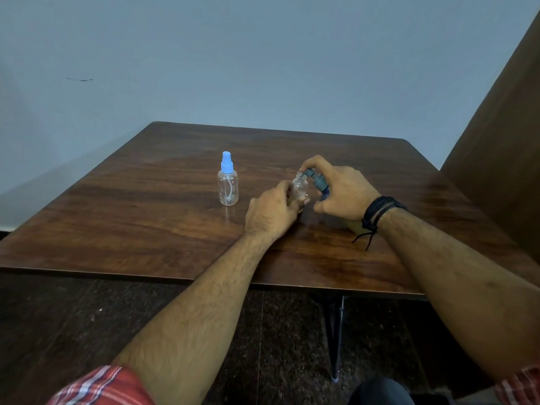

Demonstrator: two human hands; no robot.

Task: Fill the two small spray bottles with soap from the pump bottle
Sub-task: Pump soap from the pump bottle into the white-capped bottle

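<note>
A clear small spray bottle (228, 185) with a blue spray cap stands upright on the wooden table (146, 200), apart from both hands. A second clear small bottle (300, 187) stands uncapped near the table's middle; my left hand (273, 210) grips its lower part. My right hand (340, 190) is wrapped around the pump bottle (317, 181), a finger lying over its grey-blue pump head. The pump's nozzle sits right over the open neck of the uncapped bottle. Most of the pump bottle's body is hidden behind my right hand.
A brown wooden panel (502, 141) rises at the right behind the table. The table's front edge runs across below my forearms, with a metal leg (336, 337) and dark floor underneath. A blue-grey wall stands behind.
</note>
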